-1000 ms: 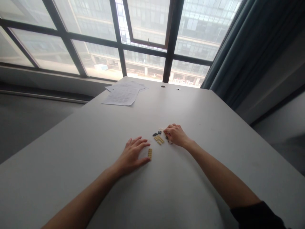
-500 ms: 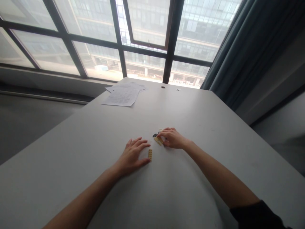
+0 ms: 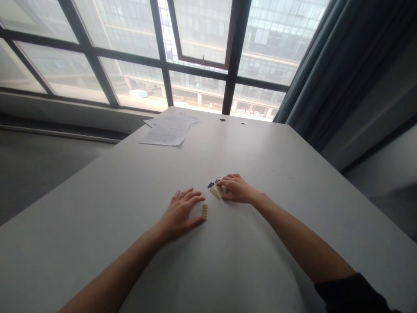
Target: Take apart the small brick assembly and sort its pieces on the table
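Note:
My left hand lies flat on the grey table with fingers spread, its thumb tip touching a narrow tan studded plate. My right hand rests curled on the table just to the right, its fingertips pressed on a wider tan studded plate. Two small dark bricks and a pale piece lie right behind that plate. What sits under the right fingers is hidden.
Several printed paper sheets lie at the table's far left corner. Two small round holes sit near the far edge by the window. A dark curtain hangs at the right.
My right hand slid left from beside the pieces onto the wider tan plate, and the plate shifted slightly. My left hand stayed put.

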### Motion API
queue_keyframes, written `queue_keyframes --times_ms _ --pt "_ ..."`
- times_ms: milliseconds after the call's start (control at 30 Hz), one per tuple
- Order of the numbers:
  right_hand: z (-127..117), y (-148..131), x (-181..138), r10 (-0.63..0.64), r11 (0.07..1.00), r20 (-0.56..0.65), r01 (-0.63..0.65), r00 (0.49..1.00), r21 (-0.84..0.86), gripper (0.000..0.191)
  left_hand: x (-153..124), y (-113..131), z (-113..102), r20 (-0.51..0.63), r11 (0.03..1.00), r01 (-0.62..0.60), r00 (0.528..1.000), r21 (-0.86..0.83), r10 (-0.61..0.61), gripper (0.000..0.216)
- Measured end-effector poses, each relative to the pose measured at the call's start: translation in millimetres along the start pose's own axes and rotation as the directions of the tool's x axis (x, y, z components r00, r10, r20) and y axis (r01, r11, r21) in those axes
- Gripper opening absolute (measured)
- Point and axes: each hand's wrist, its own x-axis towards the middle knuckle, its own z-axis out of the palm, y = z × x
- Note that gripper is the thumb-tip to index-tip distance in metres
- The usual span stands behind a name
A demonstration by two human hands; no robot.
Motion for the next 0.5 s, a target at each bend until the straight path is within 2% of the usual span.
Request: queue_keyframes --times_ms 100,167,200,267,333,367,433,500 --pt "3 0 -7 0.057 0.985 -0.121 -0.036 0.991 0.170 0.041 0 0 0 0.004 1.000 0.002 1.000 -0.006 -0.002 0.053" --pt "6 -3 -11 0.161 0.900 -0.178 -0.071 0.971 0.429 0.040 0 1 -1 0.000 1.000 0.004 1.000 -0.008 -0.004 0.053" --pt "8 -6 -14 0.228 0.807 -0.182 -0.081 0.957 0.585 0.038 0 1 -1 0.000 1.000 0.005 1.000 -0.009 -0.005 0.053" --pt "11 -12 -19 0.348 0.529 -0.135 -0.075 0.928 0.846 0.034 0 1 -1 0.007 1.000 0.006 1.000 -0.007 -0.006 0.053" --pt "15 -18 -25 0.422 0.264 -0.071 -0.047 0.904 0.963 0.034 0 1 -1 0.011 1.000 0.003 1.000 -0.006 -0.003 0.053" --pt "16 -21 -28 0.444 0.177 -0.045 -0.038 0.895 0.983 0.036 0 1 -1 0.010 1.000 0.004 1.000 -0.005 -0.004 0.053" --pt "18 -27 -33 0.464 0.093 -0.009 -0.038 0.886 0.995 0.041 0 0 0 0.005 1.000 0.006 1.000 -0.003 -0.006 0.053" --pt "18 -32 -37 0.460 0.108 -0.007 -0.049 0.888 0.993 0.041 0 0 0 0.003 1.000 0.007 1.000 0.000 -0.007 0.053"
